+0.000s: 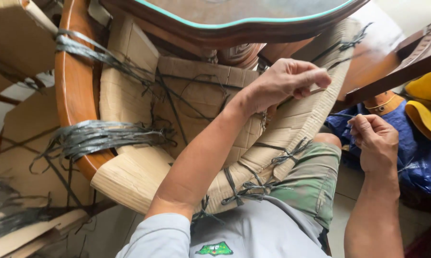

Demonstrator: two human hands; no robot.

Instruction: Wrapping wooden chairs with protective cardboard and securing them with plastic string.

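My left hand [287, 81] reaches across and grips the upper edge of a curved strip of corrugated cardboard [301, 119] that wraps a wooden piece of furniture. My right hand [375, 138] is to the right, fingers pinched on a thin dark plastic string [337, 115] that runs toward the cardboard edge. Several dark string ties [246, 188] are knotted along the cardboard's lower edge, just above my lap. A thick bundle of grey string [100, 136] binds cardboard to a curved wooden rail [72, 86] on the left.
A round wooden table top with a green-edged glass sheet [244, 14] is overhead at the top. A dark wooden chair leg [402, 67] slants at right above a blue bag [416, 153] and yellow objects [428, 102]. More cardboard-wrapped pieces [19, 38] lie left.
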